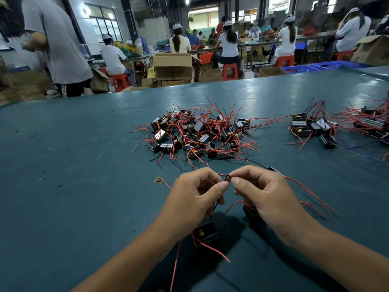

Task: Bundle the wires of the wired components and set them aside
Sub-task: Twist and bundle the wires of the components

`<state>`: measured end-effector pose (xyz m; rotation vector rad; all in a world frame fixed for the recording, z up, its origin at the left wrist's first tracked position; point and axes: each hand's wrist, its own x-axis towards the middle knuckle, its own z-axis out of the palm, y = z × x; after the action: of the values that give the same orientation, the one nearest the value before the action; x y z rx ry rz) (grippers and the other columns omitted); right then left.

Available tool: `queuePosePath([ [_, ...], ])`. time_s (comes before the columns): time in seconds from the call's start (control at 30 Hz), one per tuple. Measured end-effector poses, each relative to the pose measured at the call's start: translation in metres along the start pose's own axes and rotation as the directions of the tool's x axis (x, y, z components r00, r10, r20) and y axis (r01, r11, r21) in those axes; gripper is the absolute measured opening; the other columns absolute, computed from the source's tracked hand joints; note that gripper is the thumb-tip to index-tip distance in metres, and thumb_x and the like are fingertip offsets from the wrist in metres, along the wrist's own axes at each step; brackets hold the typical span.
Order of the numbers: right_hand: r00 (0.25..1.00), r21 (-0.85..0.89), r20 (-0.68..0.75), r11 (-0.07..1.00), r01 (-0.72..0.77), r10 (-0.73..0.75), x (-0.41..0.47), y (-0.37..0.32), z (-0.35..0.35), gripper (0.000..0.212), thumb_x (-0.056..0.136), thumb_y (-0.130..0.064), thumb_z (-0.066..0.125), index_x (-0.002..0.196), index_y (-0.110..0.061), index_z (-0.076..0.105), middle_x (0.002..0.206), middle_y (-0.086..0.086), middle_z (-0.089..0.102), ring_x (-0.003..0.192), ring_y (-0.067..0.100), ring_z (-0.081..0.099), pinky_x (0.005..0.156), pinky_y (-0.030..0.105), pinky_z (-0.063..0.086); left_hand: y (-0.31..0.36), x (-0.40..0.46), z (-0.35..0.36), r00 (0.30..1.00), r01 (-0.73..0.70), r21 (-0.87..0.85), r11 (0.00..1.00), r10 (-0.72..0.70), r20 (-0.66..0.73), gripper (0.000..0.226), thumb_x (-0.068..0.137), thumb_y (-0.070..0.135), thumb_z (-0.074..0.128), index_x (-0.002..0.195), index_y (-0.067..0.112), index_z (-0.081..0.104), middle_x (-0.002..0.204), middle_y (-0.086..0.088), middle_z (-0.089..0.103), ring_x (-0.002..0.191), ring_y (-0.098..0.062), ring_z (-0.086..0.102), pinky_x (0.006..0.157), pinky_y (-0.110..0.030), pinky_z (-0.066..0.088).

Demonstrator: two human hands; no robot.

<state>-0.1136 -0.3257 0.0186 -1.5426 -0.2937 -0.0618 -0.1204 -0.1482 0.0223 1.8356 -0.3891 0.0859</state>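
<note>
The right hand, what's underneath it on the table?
Under the right hand a small black part with looping red wires peeks out on the table. The hand covers most of it.

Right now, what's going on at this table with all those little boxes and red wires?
A person is working on the wires of small wired components. The left hand and right hand pinch a thin black wire between them, with one component hanging below the left hand. A big unsorted pile lies ahead on the green table, a smaller group sits off right, and a rubber band lies nearby.
</note>
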Motion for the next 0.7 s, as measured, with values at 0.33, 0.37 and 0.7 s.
queuePosePath([
  [0.33,1.0,0.007,-0.013,1.0,0.01,-0.01,-0.0013,-0.002,0.0023,0.011,0.09,-0.008,0.067,0.086,-0.015,0.074,0.063,-0.003,0.065,0.056,0.0,0.054,0.055,0.009,0.041,0.002,0.0005,-0.0014,1.0,-0.007,0.029,1.0,0.007,-0.016,0.015,0.095,0.017,0.068,0.08,0.018,0.065,0.057,-0.001,0.064,0.041,-0.011,0.048,0.041,-0.021,0.038],
  [0.37,1.0,0.001,-0.01,1.0,0.014,-0.014,-0.0014,-0.0025,0.0023,0.01,0.09,-0.008,0.067,0.086,-0.014,0.074,0.064,-0.003,0.065,0.057,0.0,0.055,0.056,0.009,0.041,0.0021,0.0003,-0.0012,1.0,-0.01,0.033,0.999,0.01,-0.015,0.015,0.095,0.017,0.068,0.08,0.018,0.065,0.057,-0.001,0.064,0.041,-0.011,0.048,0.042,-0.021,0.038],
  [0.7,0.999,-0.034,-0.007,0.999,0.036,-0.036,-0.0006,-0.0018,-0.0004,0.007,0.087,-0.011,0.071,0.083,-0.014,0.076,0.067,0.0,0.069,0.064,0.004,0.061,0.06,0.012,0.045,0.0039,-0.0007,0.0005,0.999,-0.029,0.093,0.995,0.031,-0.021,0.015,0.093,0.022,0.071,0.08,0.014,0.069,0.058,0.002,0.064,0.048,-0.005,0.048,0.048,-0.019,0.038],
])
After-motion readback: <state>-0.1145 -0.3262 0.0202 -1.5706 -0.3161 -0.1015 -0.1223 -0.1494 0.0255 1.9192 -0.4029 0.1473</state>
